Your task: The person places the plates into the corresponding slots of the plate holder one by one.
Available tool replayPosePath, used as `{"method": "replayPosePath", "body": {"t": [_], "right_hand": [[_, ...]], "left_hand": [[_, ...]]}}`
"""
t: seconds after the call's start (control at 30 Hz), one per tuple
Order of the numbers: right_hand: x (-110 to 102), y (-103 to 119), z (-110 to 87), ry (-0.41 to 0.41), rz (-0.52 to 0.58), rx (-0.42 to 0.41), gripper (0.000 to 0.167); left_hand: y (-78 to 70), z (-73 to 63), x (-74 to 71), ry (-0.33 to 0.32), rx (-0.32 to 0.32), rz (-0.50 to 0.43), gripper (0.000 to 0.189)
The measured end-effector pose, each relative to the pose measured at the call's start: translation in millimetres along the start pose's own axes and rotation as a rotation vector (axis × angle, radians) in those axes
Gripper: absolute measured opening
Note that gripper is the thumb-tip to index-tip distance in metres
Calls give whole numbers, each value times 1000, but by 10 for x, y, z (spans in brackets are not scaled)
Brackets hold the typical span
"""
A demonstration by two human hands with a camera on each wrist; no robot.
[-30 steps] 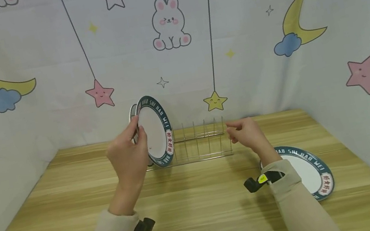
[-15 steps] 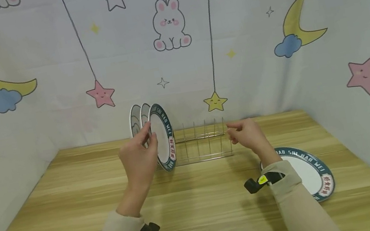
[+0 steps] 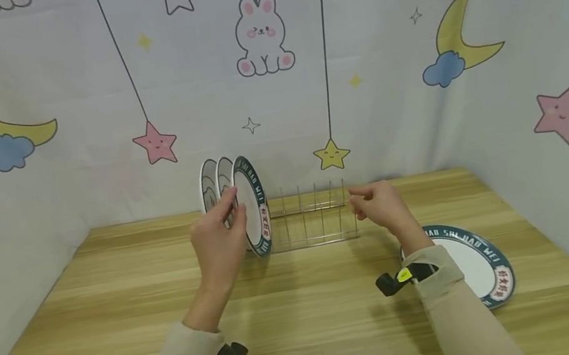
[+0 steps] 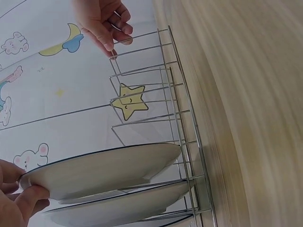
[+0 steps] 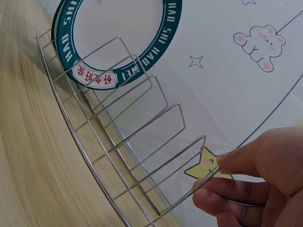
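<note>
In the head view, my left hand pinches the near rim of a white plate with a green lettered border. That plate stands on edge in the wire dish rack, facing right. Two more plates stand upright to its left, the outer plate farthest over. My right hand holds the rack's right end; in the right wrist view its thumb and forefinger pinch the end wire. From the left wrist view, the held plate's underside shows, its lower edge between the rack's wires.
A matching plate lies flat on the wooden table, partly behind my right forearm. Several rack slots between the plates and my right hand hold nothing. A printed curtain rises behind the table.
The left hand has brought the plate down and to the right, into the rack beside the two other plates; over the last half second it moved only slightly. The right hand stays put.
</note>
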State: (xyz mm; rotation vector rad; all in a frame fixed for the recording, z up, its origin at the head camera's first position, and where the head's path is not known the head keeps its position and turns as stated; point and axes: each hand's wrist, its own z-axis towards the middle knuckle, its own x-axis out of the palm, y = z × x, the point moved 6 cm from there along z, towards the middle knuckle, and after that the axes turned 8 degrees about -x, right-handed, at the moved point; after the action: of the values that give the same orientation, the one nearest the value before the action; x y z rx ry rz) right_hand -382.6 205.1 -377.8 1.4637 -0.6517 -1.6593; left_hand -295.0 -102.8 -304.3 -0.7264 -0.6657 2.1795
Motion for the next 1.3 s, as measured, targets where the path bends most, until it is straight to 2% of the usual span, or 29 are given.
{"method": "replayPosePath", "body": {"t": [0.37,0.9,1.3], "right_hand": [[1,-23,-2,-3,7,-3,35],[-11,-36,16,4,1,9,36],[-6,-23,52,3,20,-4,36]], "left_hand": [[69,27,69,69,-108,-17,33],[123,40,144,104,-155,-38,35],[188,-33,205,159,-200,-24,50]]}}
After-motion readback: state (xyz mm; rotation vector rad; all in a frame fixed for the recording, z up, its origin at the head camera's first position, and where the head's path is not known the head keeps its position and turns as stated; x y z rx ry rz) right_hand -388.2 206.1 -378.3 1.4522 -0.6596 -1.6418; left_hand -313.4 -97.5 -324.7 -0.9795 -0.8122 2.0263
